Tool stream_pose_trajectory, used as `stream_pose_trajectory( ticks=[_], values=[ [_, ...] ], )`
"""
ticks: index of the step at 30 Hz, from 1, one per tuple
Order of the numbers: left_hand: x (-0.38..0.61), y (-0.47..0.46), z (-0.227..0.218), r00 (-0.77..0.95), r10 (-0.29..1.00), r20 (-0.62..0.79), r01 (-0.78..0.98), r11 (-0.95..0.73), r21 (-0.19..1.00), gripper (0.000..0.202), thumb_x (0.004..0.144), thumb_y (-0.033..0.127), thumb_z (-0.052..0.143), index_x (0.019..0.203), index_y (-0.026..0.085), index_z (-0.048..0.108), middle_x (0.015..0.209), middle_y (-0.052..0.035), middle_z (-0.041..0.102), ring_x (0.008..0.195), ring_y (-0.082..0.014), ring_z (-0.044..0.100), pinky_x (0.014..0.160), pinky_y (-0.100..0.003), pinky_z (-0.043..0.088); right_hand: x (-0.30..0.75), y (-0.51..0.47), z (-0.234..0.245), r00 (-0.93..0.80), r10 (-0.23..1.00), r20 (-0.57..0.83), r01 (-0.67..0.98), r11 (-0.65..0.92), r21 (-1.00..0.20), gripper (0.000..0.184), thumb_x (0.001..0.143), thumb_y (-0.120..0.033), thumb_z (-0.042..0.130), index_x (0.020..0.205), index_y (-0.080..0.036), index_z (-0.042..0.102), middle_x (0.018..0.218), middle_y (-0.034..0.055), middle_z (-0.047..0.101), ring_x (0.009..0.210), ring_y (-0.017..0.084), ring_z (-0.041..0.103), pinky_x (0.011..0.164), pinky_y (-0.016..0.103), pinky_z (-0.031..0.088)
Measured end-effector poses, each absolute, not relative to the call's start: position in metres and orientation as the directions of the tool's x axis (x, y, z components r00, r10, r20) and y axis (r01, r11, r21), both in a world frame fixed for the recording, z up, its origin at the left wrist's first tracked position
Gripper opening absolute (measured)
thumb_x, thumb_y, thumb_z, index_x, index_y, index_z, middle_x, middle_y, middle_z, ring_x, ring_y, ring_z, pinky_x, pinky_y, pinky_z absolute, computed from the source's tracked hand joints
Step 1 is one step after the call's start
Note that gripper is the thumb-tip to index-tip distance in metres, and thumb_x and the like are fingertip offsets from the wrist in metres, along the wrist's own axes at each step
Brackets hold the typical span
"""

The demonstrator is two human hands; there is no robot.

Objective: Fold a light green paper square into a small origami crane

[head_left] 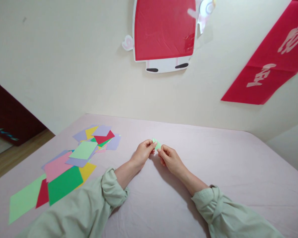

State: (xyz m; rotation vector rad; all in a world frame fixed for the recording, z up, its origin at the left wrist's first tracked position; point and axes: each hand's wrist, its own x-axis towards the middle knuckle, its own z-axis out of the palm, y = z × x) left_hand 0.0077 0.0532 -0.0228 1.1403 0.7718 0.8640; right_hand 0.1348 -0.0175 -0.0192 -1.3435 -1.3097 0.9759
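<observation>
A small folded piece of light green paper [156, 143] is held between both hands above the pink cloth-covered table [213, 165]. My left hand [143, 152] pinches its left side with thumb and fingers closed. My right hand [170, 158] pinches its right side, fingers curled. Both forearms reach in from the bottom, in pale green rolled-up sleeves.
Several loose coloured paper squares [64, 165] lie spread over the table's left part: green, red, pink, yellow, lilac. Behind the table stands a cream wall with a red-and-white cartoon decoration [164, 33] and a red banner [270, 62]. At far left there is wooden floor [12, 158].
</observation>
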Motion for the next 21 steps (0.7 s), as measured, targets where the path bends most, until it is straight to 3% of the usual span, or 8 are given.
stream_pose_trajectory(
  ticks=[4,8,12,16,21],
  values=[
    [0.0061,0.0517,-0.018,0.535,0.84,-0.084,-0.133,0.182,0.974,0.042,0.065,0.052,0.075,0.069,0.015,0.055,0.061,0.004,0.05,0.055,-0.0074,0.043,0.055,-0.021,0.034,0.1352,-0.0177,-0.0198,0.13,0.987,0.098,0.282,0.058,-0.958,0.04,0.089,-0.049,0.047,0.06,-0.022,0.045,0.044,-0.007,0.041,0.041,0.009,0.035,0.045,0.024,0.028],
    [0.0053,0.0522,-0.0189,0.496,0.862,-0.107,-0.087,0.172,0.981,0.042,0.067,0.053,0.073,0.067,0.016,0.053,0.055,0.0052,0.047,0.049,-0.0063,0.038,0.047,-0.02,0.028,0.1345,-0.0179,-0.0192,0.141,0.987,0.071,0.308,0.024,-0.951,0.043,0.089,-0.05,0.047,0.057,-0.021,0.044,0.043,-0.0068,0.039,0.04,0.009,0.035,0.044,0.024,0.028],
    [0.0047,0.0537,-0.0225,0.485,0.866,-0.119,-0.063,0.171,0.983,0.042,0.069,0.054,0.071,0.069,0.016,0.053,0.055,0.0056,0.047,0.046,-0.0058,0.038,0.043,-0.02,0.024,0.1351,-0.0182,-0.0194,0.136,0.989,0.052,0.207,0.023,-0.978,0.039,0.09,-0.051,0.045,0.066,-0.021,0.049,0.05,-0.0054,0.049,0.04,0.01,0.044,0.044,0.023,0.034],
    [0.0049,0.0532,-0.023,0.497,0.859,-0.122,-0.04,0.163,0.986,0.042,0.07,0.054,0.07,0.067,0.016,0.052,0.054,0.0056,0.048,0.043,-0.0058,0.038,0.043,-0.021,0.026,0.1381,-0.016,-0.0241,0.202,0.975,0.088,0.125,0.064,-0.99,0.026,0.084,-0.045,0.058,0.081,-0.021,0.048,0.067,-0.0042,0.061,0.046,0.01,0.053,0.047,0.023,0.041],
    [0.0058,0.0532,-0.0234,0.49,0.866,-0.093,-0.053,0.137,0.989,0.044,0.071,0.056,0.068,0.062,0.015,0.055,0.056,0.0017,0.054,0.049,-0.0081,0.045,0.048,-0.022,0.033,0.1402,-0.0117,-0.0282,0.215,0.973,0.081,0.028,0.077,-0.997,0.026,0.081,-0.043,0.061,0.078,-0.021,0.047,0.063,-0.004,0.062,0.045,0.01,0.052,0.046,0.022,0.039]
  ],
)
